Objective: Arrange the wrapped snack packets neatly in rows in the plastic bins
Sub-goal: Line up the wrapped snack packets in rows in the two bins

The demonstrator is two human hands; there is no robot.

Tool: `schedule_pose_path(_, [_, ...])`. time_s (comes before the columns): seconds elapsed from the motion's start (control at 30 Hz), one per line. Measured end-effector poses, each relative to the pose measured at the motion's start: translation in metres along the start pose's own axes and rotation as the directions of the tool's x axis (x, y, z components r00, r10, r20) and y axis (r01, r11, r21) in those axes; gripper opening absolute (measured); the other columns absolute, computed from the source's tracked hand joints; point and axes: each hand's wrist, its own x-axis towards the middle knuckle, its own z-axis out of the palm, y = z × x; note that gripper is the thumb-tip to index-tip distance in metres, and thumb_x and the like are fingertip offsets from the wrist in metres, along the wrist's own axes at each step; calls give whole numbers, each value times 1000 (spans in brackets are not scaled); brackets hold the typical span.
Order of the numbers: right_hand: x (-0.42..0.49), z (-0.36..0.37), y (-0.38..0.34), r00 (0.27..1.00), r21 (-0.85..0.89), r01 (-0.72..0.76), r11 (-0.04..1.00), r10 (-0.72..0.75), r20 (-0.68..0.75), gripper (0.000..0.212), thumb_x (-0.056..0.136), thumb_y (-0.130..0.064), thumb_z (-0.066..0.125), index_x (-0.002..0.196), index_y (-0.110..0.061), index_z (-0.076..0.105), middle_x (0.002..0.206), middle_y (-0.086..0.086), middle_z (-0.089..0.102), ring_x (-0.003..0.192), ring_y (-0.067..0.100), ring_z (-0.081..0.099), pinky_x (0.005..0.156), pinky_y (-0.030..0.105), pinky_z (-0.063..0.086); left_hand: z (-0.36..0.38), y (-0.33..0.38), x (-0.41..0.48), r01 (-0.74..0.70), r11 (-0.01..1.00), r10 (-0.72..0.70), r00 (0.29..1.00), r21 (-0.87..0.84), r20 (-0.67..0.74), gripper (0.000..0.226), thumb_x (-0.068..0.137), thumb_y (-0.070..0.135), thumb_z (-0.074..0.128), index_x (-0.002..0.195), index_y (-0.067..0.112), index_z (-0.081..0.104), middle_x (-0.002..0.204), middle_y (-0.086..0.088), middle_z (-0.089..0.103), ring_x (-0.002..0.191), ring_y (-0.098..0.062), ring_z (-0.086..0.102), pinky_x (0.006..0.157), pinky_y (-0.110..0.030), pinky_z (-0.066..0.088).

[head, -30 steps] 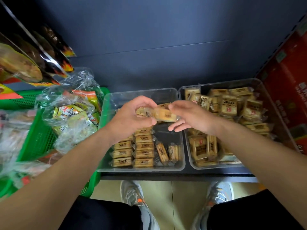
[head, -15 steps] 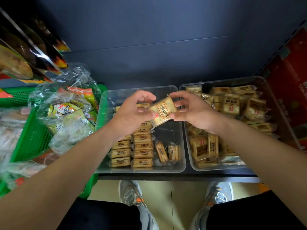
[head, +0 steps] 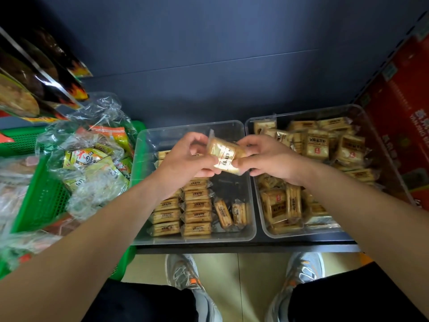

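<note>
Since a second ago the packet [head: 226, 154] has turned between the hands. Then it lay level and lengthwise; now it sits tilted, with one crimped end pointing up and its printed band facing the camera.

Head view: the left hand [head: 185, 156] pinches the packet's left side, fingers curled over the top and thumb underneath. The right hand [head: 271, 156] grasps the right side in the same way. The packet hangs in the air over the back half of the left bin [head: 197, 239] and touches nothing but the two hands.

In that clear bin, two neat rows [head: 197, 205] of packets lie flat along the left side, partly hidden by the left wrist. Two more packets [head: 229, 212] stand on edge just beside the rows, near the front wall. The right bin [head: 301, 234] sits right against the left one and holds a loose pile [head: 318, 145] of the same packets, lying at all angles.

A green basket [head: 41, 201] on the left carries clear bags [head: 88, 163] of other snacks. A red box [head: 404, 126] stands at the far right. Below the shelf edge, two grey shoes [head: 183, 275] show on a pale floor.
</note>
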Motion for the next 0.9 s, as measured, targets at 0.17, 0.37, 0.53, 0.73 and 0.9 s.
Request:
schedule_pose_path(0.17, [3,2,2,995,-29,51,998,-53,-88,47,81,-13,83,125,-20,66,105,-6,74,95,9,71,82,25,57,-1,-6,4,-37,964,38,999,264,1,43,86,24,79,124,35,62,116,3,64,103,-16,66,82,-31,57])
schedule_pose_path(0.37, [13,-9,17,955,-260,-61,964,-19,-295,27,96,-26,67,122,-20,64,106,-6,66,103,13,64,88,28,50,-7,-52,37,82,809,21,986,582,-168,47,81,23,84,124,23,64,125,4,67,115,-14,62,99,-28,43])
schedule_pose_path(0.53, [12,-12,26,961,-393,-118,912,4,-278,18,97,-24,65,114,-23,66,100,-9,66,99,12,63,92,33,52,21,-77,69,46,720,102,980,692,-172,43,86,29,80,126,28,64,130,9,66,118,-14,62,103,-28,43])
schedule_pose_path(0.73, [10,-12,28,962,-461,-120,880,-12,-273,20,98,-26,64,117,-22,67,102,-9,67,98,11,63,92,34,52,37,-100,91,34,542,234,953,840,-190,41,89,36,76,128,30,66,137,3,61,126,-21,55,101,-36,47])
schedule_pose_path(0.9, [10,-8,30,973,-507,-100,856,-22,-228,21,98,-26,63,118,-22,66,103,-8,68,97,10,63,93,36,53,43,-115,96,-22,547,339,920,837,-197,36,86,28,78,118,23,61,128,3,59,119,-22,55,95,-36,49])
